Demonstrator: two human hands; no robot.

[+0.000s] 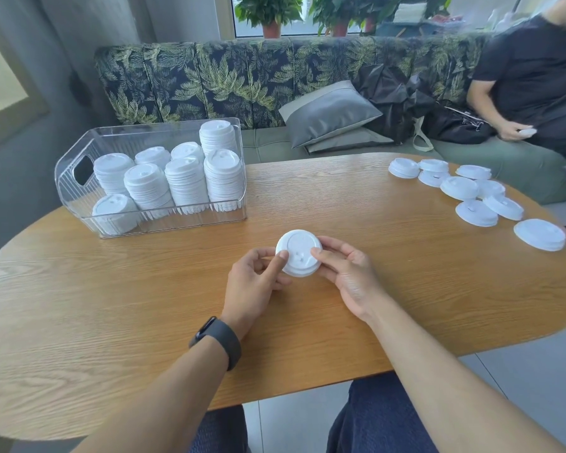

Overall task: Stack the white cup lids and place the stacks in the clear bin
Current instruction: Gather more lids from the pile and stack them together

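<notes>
Wood-grain surface (406, 289) with rounded ends fills the lower frame of the head view, set before a bench seat upholstered in a palm-leaf print (209, 80), with potted plants (270, 11) on the sill at the upper edge.

At center frame, a person holds a short stack of white cup lids (298, 252) just above the surface with both hands. The left hand (258, 282), a dark band (219, 341) on its wrist, pinches the stack's left rim with thumb on top and fingers curled beneath. The right hand (343, 273) grips the right rim the same way, thumb across the top and fingers curled under the edge.

In the upper left of the frame, a clear bin (239, 178) with a cut-out handle sits on the surface, well apart from the hands. Inside it stand eight stacks of lids (187, 181), packed side by side; the one nearest the front left corner is lowest.

At the right of the frame, loose lids (459, 188) lie scattered on the surface, some overlapping, with one larger-looking lid (539, 234) set apart closest to the edge.

On the bench, a grey cushion (330, 114) leans beside a black bag (406, 99). A second person in a dark shirt (533, 67) sits at the upper right, holding something small and white in one hand.
</notes>
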